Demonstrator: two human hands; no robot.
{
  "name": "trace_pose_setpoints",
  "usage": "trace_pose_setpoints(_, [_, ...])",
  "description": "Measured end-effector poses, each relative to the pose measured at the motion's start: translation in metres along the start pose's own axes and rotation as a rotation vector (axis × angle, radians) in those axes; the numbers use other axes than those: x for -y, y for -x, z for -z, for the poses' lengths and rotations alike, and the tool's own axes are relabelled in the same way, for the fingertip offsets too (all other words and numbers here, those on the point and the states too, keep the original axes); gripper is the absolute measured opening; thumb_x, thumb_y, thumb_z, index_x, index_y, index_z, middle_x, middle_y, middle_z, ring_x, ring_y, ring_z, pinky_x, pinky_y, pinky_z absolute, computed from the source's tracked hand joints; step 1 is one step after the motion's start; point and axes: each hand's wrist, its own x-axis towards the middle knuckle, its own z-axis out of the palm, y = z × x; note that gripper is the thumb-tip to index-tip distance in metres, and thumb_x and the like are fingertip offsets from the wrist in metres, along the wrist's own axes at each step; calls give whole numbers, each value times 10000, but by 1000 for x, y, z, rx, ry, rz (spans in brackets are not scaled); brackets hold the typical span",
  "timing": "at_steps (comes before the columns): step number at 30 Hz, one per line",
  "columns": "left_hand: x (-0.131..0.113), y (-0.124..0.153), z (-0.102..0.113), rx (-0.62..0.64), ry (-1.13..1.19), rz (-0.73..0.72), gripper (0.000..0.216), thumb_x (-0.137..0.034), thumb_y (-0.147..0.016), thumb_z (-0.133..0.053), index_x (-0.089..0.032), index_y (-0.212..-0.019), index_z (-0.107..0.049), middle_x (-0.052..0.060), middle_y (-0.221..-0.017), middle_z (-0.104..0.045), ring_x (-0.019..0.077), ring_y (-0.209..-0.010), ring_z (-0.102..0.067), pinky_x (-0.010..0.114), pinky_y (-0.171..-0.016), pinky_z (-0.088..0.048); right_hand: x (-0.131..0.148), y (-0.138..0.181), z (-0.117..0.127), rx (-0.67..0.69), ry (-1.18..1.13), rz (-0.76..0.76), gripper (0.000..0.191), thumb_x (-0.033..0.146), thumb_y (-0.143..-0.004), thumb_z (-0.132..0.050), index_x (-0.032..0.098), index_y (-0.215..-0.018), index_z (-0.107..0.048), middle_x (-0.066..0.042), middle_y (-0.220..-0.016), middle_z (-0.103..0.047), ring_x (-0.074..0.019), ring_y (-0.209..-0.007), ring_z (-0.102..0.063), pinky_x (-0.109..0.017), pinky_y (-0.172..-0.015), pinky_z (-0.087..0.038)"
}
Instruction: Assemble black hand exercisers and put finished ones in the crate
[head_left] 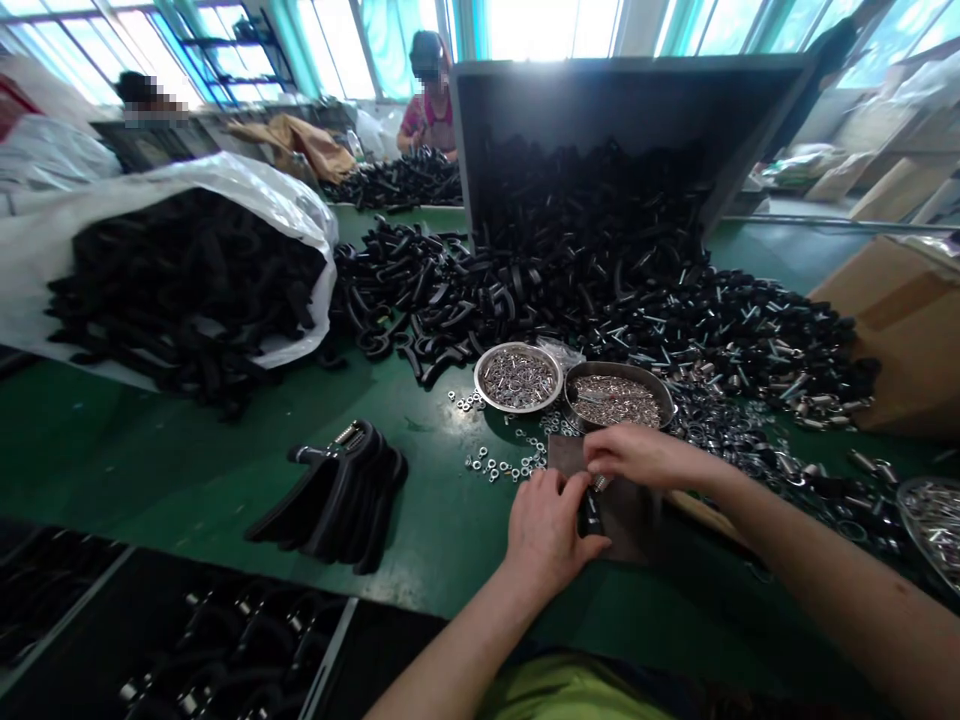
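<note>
Over a brown plate (626, 525) on the green table, both hands meet at a small black part (592, 515) with a coiled metal spring (600, 482) at its far end. My left hand (546, 525) is closed around the black part, thumb on its near side. Fingers pinched, my right hand (637, 456) is at the spring end; its fingertips partly hide what they grip. Just beyond stand a round metal bowl (518, 408) of small metal pieces and an oval metal dish (672, 412) of similar pieces. Loose metal nuts (517, 470) lie left of the plate.
A stack of black curved handles (352, 500) stands at left. Behind are a white bag (247, 180) of black parts and a tipped grey bin (630, 100) spilling more. A cardboard box (892, 330) is at right, compartmented trays (330, 650) near left. Another person (431, 125) sits opposite.
</note>
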Motion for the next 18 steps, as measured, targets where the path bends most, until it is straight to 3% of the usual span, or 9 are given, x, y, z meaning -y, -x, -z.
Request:
trace_pose_setpoints(4, [-1, 0, 3, 9, 0, -20, 670, -442, -592, -777, -307, -1187, -498, 42, -1008, -544, 255, -947, -487, 388, -783, -418, -10, -61, 33, -310, 207, -105, 200, 215, -850, -491, 218, -923, -678, -40, -893, -683, -178, -820, -604, -277, -693, -402])
trace_pose_setpoints(6, [-1, -1, 4, 10, -6, -23, 680, -448, -599, -773, -309, -1203, -492, 39, -1014, -547, 254, -946, -487, 387, -775, -421, -13, -94, 38, -365, 264, -128, 248, 209, -868, -458, 194, -977, -680, -87, -979, -663, -216, -923, -578, -306, -737, -397])
trace_pose_setpoints(12, [0, -1, 4, 27, -33, -35, 695, -480, -616, -754, -309, -1229, -474, 37, -1031, -545, 251, -948, -484, 389, -778, -427, -6, -148, 38, -338, 381, -85, 267, 174, -858, -457, 196, -981, -693, -112, -1040, -630, -231, -1033, -517, -289, -743, -395])
trace_pose_setpoints(15, [1, -1, 4, 35, -43, -42, 690, -487, -635, -739, -309, -1241, -459, 31, -1045, -542, 247, -963, -480, 388, -788, -428, -7, -150, 42, -308, 401, -110, 279, 204, -871, -438, 200, -1014, -677, -108, -1084, -623, -225, -1041, -520, -282, -738, -399])
trace_pose_setpoints(18, [1, 0, 4, 40, -48, -38, 687, -484, -641, -737, -307, -1242, -454, 25, -1046, -540, 244, -964, -479, 388, -790, -428, -21, -132, 52, -253, 400, -183, 258, 226, -840, -481, 220, -1007, -678, -86, -1047, -652, -219, -967, -564, -281, -707, -401])
